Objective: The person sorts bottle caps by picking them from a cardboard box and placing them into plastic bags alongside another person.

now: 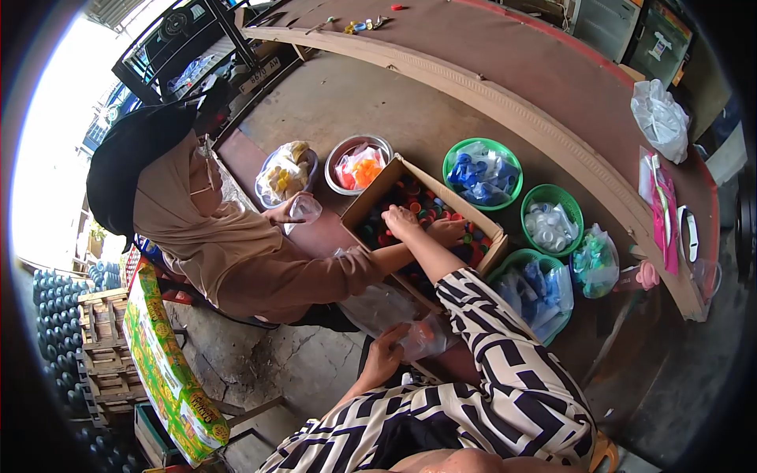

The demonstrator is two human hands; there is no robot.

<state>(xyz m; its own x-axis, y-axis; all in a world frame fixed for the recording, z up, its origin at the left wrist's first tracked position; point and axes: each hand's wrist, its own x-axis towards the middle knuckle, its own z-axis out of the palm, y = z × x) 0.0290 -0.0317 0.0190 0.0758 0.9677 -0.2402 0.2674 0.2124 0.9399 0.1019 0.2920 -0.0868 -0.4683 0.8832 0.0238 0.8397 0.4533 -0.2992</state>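
My right hand (403, 222) reaches into a cardboard box (369, 199) filled with loose plastic bottle caps (410, 189) in red, green, blue and dark colours. Its fingers are bent down among the caps, and what they hold, if anything, is too small to make out. Low in front of me, my left hand (385, 351) is closed on the edge of a clear plastic bag (426, 339) with something reddish inside. A co-worker's hand (448, 231) is in the same box, beside my right forearm. The co-worker's other hand (285, 210) holds a clear plastic bag (304, 210).
Around the box stand a bowl of yellowish bags (314, 172), a metal bowl (331, 180), and green baskets with blue caps (518, 185), white caps (579, 232) and light-blue caps (500, 272). A bag of green caps (595, 262) lies right. A wooden ledge (505, 98) curves behind.
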